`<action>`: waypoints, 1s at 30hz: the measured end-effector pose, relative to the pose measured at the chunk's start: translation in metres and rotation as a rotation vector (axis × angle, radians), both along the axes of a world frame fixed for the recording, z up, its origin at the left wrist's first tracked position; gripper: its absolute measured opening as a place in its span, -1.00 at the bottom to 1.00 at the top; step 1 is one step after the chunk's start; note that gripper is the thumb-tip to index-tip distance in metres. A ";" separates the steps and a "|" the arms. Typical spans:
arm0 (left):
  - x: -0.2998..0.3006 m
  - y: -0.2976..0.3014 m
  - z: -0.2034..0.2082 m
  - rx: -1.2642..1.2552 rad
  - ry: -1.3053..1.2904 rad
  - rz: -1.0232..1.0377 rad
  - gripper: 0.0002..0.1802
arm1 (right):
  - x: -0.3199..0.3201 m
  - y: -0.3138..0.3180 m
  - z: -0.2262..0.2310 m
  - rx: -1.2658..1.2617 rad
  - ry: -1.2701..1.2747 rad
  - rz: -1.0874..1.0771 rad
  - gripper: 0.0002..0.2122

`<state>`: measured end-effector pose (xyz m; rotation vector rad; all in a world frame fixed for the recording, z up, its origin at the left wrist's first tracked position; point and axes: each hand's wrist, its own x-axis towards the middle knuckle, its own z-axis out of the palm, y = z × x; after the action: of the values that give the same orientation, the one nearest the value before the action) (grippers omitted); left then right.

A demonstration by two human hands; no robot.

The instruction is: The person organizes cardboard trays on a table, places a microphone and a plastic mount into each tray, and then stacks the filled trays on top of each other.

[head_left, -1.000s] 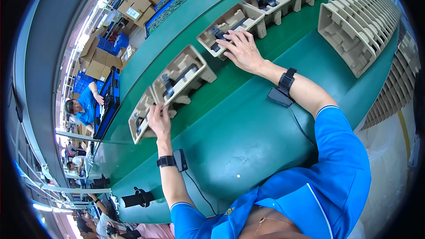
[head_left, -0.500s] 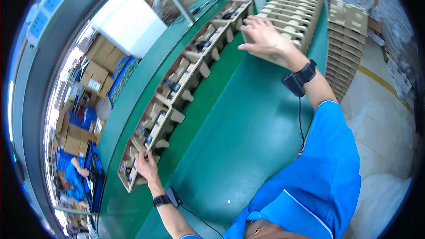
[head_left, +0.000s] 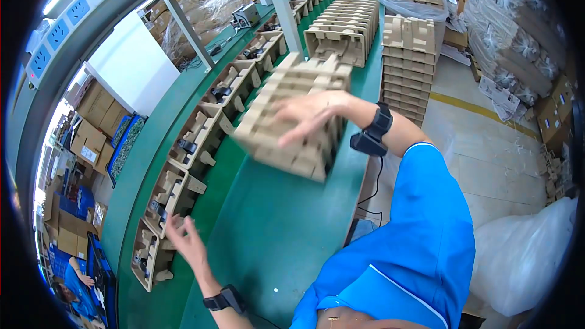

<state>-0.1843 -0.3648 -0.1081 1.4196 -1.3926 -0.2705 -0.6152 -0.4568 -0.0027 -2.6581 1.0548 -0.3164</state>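
Along the left of the green bench runs a row of tan moulded-pulp trays (head_left: 210, 123) with small dark parts in them. My left hand (head_left: 190, 247) is at the near end of this row, fingers apart and holding nothing, close to a tray's edge. My right hand (head_left: 320, 113) lies spread against a group of nested pulp trays (head_left: 304, 161) in the middle of the bench. That group leans and is blurred by motion. Some of my right fingertips are smeared against it. Behind it, more nested trays (head_left: 350, 21) stand in a long row.
A tall pile of pulp trays (head_left: 409, 61) stands right of the bench. A grey metal post (head_left: 281, 6) rises by the tray row. At far left are a power strip (head_left: 58, 33), cardboard boxes (head_left: 91, 122) and another person in blue (head_left: 76, 292). A plastic-wrapped bundle (head_left: 524, 256) lies at right.
My view has shifted. The group of nested trays under my right hand has come nearer, apart from the row behind. My left hand has lifted off the tray edge and its fingers have opened.
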 end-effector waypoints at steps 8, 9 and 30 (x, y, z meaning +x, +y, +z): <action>-0.068 0.048 0.016 0.109 0.528 -0.194 -0.34 | 0.005 -0.024 -0.003 0.022 -0.278 -0.217 -0.35; -0.065 0.054 0.018 0.171 0.789 -0.223 -0.31 | 0.002 -0.027 -0.017 0.100 -0.231 -0.271 -0.35; -0.063 0.095 0.032 0.092 0.468 -0.009 -0.18 | 0.025 -0.021 -0.078 0.778 -0.898 -0.115 -0.20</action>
<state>-0.2471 -0.2696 -0.0761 1.3171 -1.0118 -0.6362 -0.5901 -0.4780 -0.0804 -1.4961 0.7778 -0.8174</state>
